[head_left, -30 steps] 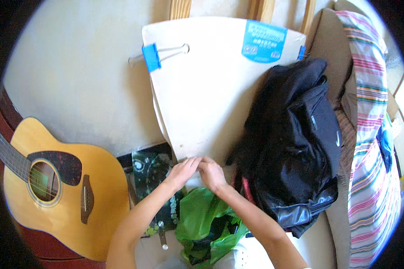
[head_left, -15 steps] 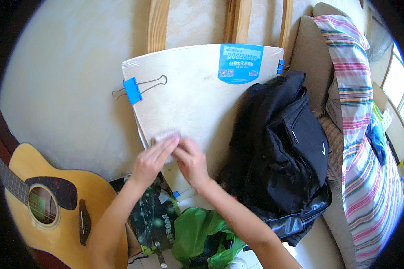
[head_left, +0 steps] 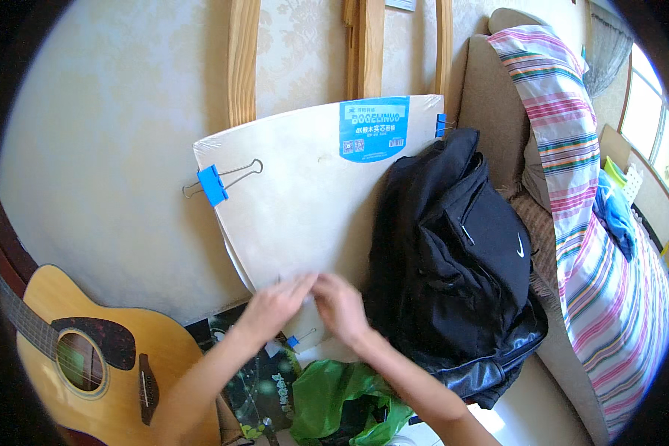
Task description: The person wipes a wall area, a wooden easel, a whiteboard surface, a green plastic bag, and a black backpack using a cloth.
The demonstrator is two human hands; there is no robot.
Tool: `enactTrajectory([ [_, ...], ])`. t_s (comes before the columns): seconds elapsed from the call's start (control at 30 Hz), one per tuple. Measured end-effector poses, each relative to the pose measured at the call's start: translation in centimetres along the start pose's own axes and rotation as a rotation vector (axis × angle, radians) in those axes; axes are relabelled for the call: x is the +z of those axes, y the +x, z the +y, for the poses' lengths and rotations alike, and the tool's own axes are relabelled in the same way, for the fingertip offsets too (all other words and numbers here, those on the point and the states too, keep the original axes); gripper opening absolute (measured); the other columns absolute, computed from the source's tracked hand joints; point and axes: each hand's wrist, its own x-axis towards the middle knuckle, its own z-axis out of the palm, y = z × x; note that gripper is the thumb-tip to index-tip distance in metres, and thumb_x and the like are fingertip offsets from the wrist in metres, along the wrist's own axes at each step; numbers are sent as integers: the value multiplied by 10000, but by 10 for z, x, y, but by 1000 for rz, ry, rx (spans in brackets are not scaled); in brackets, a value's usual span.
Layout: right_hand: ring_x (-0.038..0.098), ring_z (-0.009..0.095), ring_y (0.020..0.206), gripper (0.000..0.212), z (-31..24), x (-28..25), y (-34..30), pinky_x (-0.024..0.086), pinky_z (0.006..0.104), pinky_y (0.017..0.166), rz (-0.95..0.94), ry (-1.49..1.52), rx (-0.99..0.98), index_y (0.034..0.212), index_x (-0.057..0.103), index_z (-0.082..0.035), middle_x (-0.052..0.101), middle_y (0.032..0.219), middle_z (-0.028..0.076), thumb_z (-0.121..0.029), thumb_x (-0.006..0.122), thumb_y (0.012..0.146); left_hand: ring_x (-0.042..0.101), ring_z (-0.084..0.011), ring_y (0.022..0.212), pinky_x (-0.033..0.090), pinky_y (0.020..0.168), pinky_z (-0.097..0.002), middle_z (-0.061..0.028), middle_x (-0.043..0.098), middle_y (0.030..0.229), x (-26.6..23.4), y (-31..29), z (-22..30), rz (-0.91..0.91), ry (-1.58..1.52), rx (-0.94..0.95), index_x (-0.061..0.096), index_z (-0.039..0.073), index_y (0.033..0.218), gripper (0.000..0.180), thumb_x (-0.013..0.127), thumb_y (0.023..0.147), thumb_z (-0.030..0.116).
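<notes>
My left hand (head_left: pixel 276 305) and my right hand (head_left: pixel 340 308) meet in front of the lower part of a white drawing board (head_left: pixel 275 208). Both sets of fingers are bent and pressed together, a little blurred. Whatever lies between them is hidden behind the fingers. A blue binder clip (head_left: pixel 212 186) with wire handles grips the board's left edge; another blue clip (head_left: pixel 441 125) sits at its upper right. A smaller blue clip (head_left: pixel 293 341) shows just below my hands. Near the board's top is a blue label (head_left: pixel 374 130).
An acoustic guitar (head_left: pixel 119 334) lies at the left. A black backpack (head_left: pixel 461 260) leans against the board's right side. Below my hands are a green plastic bag (head_left: pixel 312 394) and a dark printed box (head_left: pixel 264 386). Wooden easel legs (head_left: pixel 243 67) rise behind; a striped-covered sofa (head_left: pixel 572 208) stands right.
My hands sit lower against the board, still together. The pale crumpled thing seen at my fingertips earlier is now mostly out of sight. The view has tilted up slightly.
</notes>
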Motion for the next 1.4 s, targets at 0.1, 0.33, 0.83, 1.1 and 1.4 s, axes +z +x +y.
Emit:
enactTrajectory([
  [0.1,484,279,816,243,-23,-40,45,408,336,682,458,-118,-317,840,529,-48,502,896,117,40,466,623,503,-194,857,431,695,-260,-104,490,978,-46,72,-4,373,230,217,440,16,1004,348,455,656,19],
  [0.33,397,314,967,351,-35,-63,140,317,356,817,817,-80,-472,937,483,-7,448,1021,149,77,450,597,442,-211,952,389,771,-281,-88,450,1047,-84,158,-27,377,206,77,428,51,1043,381,406,666,1],
  [0.83,427,297,957,273,38,15,52,342,356,807,749,-155,-358,867,513,6,457,1023,145,68,495,601,425,-134,985,358,821,-228,-72,446,1063,17,73,-34,283,420,275,433,37,1037,387,441,651,38],
  [1.1,371,307,947,422,52,54,-28,351,352,773,277,-135,-35,921,397,-18,372,1038,133,45,550,532,442,-155,953,387,773,-217,-115,453,1032,76,-13,-25,122,469,374,384,-33,1053,402,421,673,91],
  [1.4,428,299,766,315,25,38,-50,376,342,646,101,-120,-66,837,397,-20,431,803,136,-31,546,559,497,-191,831,428,685,-247,-136,494,907,33,-31,14,-337,-252,-165,408,-36,1002,377,447,642,68],
])
